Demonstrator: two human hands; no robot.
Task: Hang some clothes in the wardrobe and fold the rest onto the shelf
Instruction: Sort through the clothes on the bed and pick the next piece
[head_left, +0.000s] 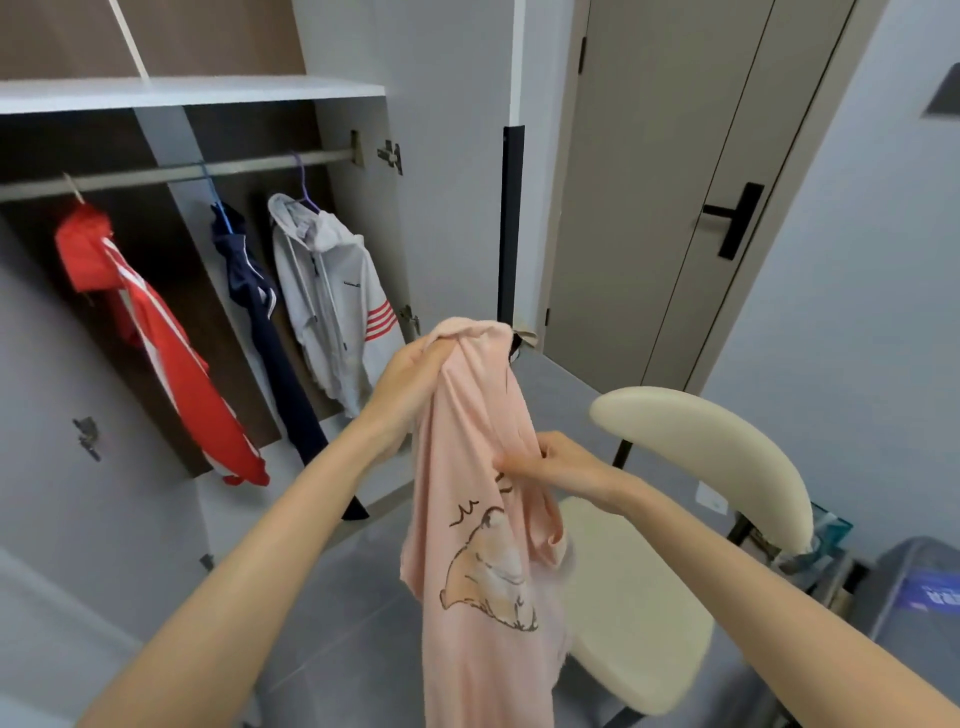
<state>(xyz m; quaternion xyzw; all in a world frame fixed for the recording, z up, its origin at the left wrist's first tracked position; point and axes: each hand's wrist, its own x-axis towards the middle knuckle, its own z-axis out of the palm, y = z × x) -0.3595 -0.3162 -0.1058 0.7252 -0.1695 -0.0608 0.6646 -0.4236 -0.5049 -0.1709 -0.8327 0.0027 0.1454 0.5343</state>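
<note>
Holding the pink shirt (483, 519) right of the wardrobe rail (176, 174), left hand (415, 379) bunches its top, right hand (556, 462) pinches mid-cloth; either grip loosening could drop it.

pink printed shirt (478, 519), red striped jacket (156, 338), possibly navy jacket (265, 322)

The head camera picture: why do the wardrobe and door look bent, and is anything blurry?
Head view: a wide-angle lens bows the rail and tilts the door; soft, even light, no glare; the pink shirt blurs at its right hem, and the blue bin at the edge is smeared.
</note>
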